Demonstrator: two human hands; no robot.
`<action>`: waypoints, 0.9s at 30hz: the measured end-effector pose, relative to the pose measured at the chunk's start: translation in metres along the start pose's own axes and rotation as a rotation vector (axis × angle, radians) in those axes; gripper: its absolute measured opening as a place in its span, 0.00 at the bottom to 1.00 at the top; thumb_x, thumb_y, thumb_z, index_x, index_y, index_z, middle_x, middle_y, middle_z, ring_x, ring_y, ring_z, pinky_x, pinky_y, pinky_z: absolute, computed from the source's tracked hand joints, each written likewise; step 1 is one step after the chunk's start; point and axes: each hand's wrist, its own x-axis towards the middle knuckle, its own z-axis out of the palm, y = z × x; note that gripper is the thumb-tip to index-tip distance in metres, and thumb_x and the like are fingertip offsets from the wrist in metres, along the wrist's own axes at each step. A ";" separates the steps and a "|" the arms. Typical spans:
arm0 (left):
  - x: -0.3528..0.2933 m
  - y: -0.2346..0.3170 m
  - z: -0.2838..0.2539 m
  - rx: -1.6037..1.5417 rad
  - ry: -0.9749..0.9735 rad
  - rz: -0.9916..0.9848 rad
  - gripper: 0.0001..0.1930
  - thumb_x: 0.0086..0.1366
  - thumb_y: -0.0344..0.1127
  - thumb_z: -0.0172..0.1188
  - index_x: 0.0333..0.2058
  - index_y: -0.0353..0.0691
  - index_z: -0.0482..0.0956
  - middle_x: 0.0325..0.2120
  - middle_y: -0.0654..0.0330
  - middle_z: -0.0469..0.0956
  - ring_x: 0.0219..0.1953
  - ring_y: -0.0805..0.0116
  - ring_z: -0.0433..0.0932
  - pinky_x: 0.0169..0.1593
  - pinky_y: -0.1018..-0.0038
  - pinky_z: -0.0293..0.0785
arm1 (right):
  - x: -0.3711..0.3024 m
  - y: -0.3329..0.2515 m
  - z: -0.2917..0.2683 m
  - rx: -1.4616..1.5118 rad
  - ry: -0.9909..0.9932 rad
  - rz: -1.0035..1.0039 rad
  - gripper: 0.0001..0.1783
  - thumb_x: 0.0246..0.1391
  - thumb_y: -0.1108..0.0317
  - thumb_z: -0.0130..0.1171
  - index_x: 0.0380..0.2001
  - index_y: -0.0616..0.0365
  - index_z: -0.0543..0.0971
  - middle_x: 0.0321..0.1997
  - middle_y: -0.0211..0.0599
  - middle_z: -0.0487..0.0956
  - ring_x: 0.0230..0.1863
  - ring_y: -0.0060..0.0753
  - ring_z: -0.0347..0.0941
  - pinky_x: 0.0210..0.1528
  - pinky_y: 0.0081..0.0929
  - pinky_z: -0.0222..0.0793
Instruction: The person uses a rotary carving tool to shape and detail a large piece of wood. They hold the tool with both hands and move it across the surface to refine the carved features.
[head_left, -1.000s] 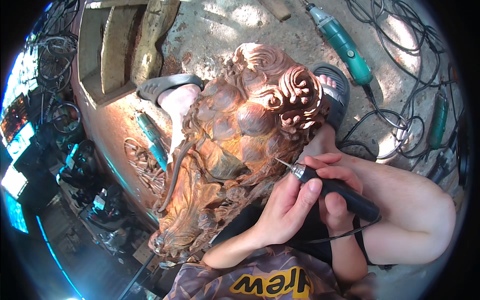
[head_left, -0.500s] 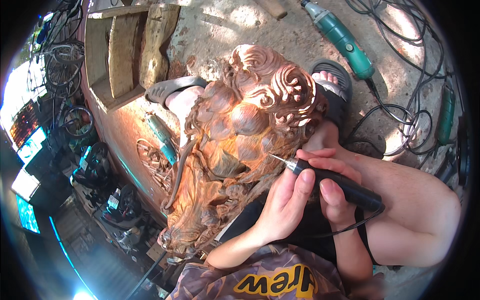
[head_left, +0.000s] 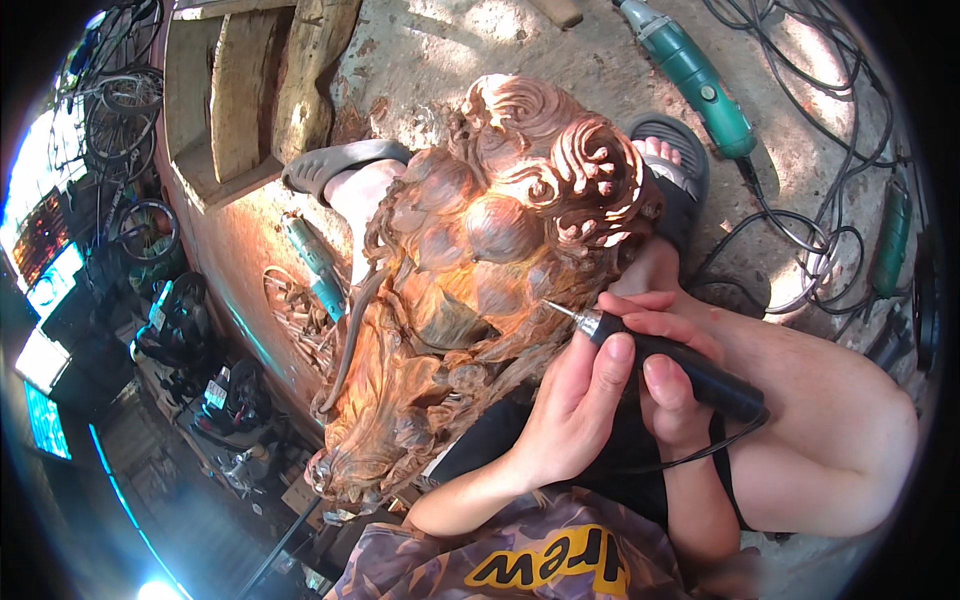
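Note:
A black pen-shaped rotary tool [head_left: 700,380] with a silver collar and a thin pointed bit lies across both my hands. My left hand [head_left: 575,405] closes round its front end near the collar, thumb on top. Further back, my right hand [head_left: 672,365] grips the body, with its fingers over the top and the thumb below. The bit points left at the reddish-brown wood carving [head_left: 500,230], at or just above its surface near the rounded lumps; I cannot tell whether it touches. Curled locks cover the carving's far end. A cord runs from the tool's rear.
A larger green power tool [head_left: 695,85] lies far right beside tangled black cables [head_left: 830,200]. Another green tool [head_left: 315,265] rests left of the carving, near a pile of slim bits [head_left: 300,320]. A wooden box [head_left: 195,110] stands far left. My sandalled feet flank the carving.
The whole view has shifted slightly, with the carving and surroundings displaced a little in the picture. Both hands keep the same hold on the rotary tool.

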 end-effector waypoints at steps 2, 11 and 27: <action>0.002 -0.001 0.000 -0.002 0.001 -0.006 0.24 0.82 0.46 0.39 0.64 0.32 0.66 0.63 0.50 0.71 0.63 0.61 0.72 0.66 0.66 0.65 | -0.001 0.001 0.002 -0.007 0.064 0.007 0.23 0.61 0.62 0.62 0.52 0.71 0.79 0.59 0.62 0.79 0.61 0.47 0.76 0.67 0.45 0.70; 0.001 0.000 0.003 -0.051 0.004 -0.020 0.23 0.82 0.45 0.39 0.63 0.32 0.66 0.61 0.49 0.72 0.62 0.60 0.73 0.65 0.66 0.66 | -0.002 -0.001 -0.004 -0.082 -0.015 -0.023 0.24 0.61 0.61 0.62 0.53 0.70 0.79 0.60 0.62 0.79 0.59 0.46 0.77 0.65 0.42 0.71; 0.001 0.001 0.003 -0.072 0.017 -0.001 0.25 0.82 0.46 0.39 0.63 0.31 0.66 0.61 0.47 0.72 0.61 0.59 0.74 0.65 0.66 0.67 | -0.002 -0.001 0.000 -0.111 -0.008 -0.063 0.27 0.61 0.59 0.62 0.55 0.70 0.78 0.60 0.64 0.78 0.61 0.48 0.76 0.65 0.42 0.71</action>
